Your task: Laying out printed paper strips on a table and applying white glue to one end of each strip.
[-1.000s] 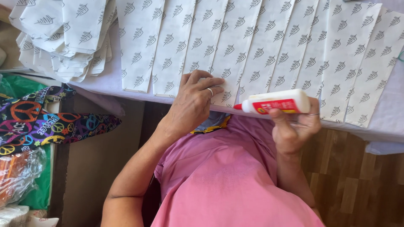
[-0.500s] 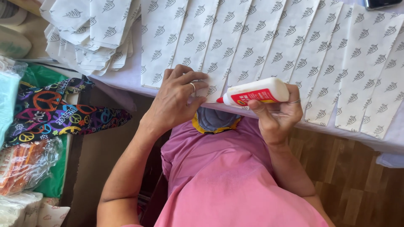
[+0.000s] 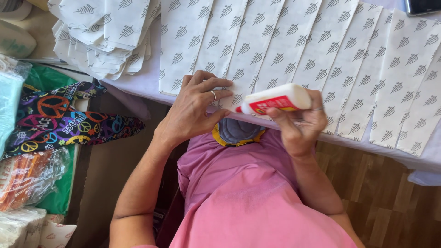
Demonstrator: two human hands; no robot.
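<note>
Now | right hand clenched around white glue bottle, red nozzle tip shifted closer to left hand since a second ago | left hand released, fingers spread flat on leaf-printed paper strip just beyond nozzle | bottle low over strip's near edge, gluing looks close.

Overlapping white leaf-printed paper strips cover the surface ahead of my fingers; a loose stack of the same sheets blocks the left, open wooden floor lies below right.
</note>
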